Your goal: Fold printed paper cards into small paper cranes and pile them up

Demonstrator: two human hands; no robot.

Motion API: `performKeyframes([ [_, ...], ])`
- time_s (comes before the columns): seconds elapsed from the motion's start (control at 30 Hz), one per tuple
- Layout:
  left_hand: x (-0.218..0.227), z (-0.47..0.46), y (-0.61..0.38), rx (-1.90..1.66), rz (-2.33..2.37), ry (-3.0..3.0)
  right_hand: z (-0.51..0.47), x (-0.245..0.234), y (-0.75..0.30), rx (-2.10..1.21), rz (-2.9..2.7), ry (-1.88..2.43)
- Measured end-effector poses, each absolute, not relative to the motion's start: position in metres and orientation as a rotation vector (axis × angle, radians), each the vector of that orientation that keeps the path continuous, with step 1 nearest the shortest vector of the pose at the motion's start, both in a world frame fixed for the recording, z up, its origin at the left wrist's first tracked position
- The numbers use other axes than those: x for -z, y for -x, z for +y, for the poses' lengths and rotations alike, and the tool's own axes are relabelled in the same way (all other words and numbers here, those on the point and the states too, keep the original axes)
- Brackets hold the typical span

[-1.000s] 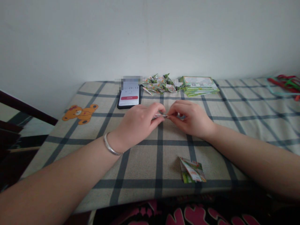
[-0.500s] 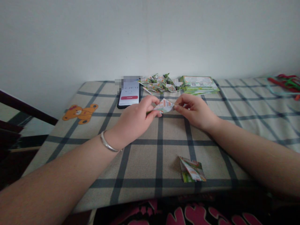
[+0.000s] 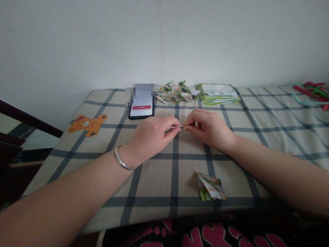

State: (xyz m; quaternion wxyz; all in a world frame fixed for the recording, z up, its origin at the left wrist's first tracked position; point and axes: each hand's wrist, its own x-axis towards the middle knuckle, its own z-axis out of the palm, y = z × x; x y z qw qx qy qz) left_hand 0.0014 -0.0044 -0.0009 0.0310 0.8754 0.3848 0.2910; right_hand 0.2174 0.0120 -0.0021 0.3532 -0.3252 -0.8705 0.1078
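My left hand (image 3: pixel 160 132), with a silver bangle at the wrist, pinches one end of a folded piece of printed paper (image 3: pixel 177 127). At its other end, the fingertips of my right hand (image 3: pixel 204 123) are closed on the same paper. It shows nearly edge-on as a thin strip, mostly hidden by the fingers. Nearer to me on the checked tablecloth (image 3: pixel 156 181) lies another folded printed paper (image 3: pixel 211 187), green, white and orange, with a raised flap.
Behind my hands are a phone (image 3: pixel 141 108), a cluster of several folded paper pieces (image 3: pixel 177 92) and a stack of green printed sheets (image 3: pixel 219 93). A wall (image 3: pixel 164 41) stands behind the table. Red and green items (image 3: pixel 315 92) lie far right; a bear picture (image 3: pixel 87 125) is at left.
The paper between my hands has turned from showing its printed face to nearly edge-on. My left hand has come slightly right and nearer to me, and the fingertips are closer together.
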Motion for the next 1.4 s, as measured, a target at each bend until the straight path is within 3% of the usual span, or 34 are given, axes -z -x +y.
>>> performKeyframes([
  [0.23, -0.001, -0.001, 0.002, -1.003, 1.131, -2.724, 0.007, -0.001, -0.215, -0.412, -2.157, 0.899],
  [0.47, -0.001, -0.001, 0.004, -1.061, 1.085, -2.941, 0.014, -0.002, -0.216, -0.977, -1.984, 0.875],
  [0.67, -0.002, -0.003, 0.004, -1.087, 1.058, -2.993, 0.017, 0.001, -0.214, -1.15, -1.923, 0.868],
  [0.9, -0.001, -0.002, 0.002, -1.048, 1.058, -2.817, 0.015, 0.001, -0.213, -1.085, -1.969, 0.894],
  [1.4, -0.003, -0.002, -0.005, -1.078, 1.052, -2.747, 0.004, 0.002, -0.204, -0.501, -2.12, 0.869],
])
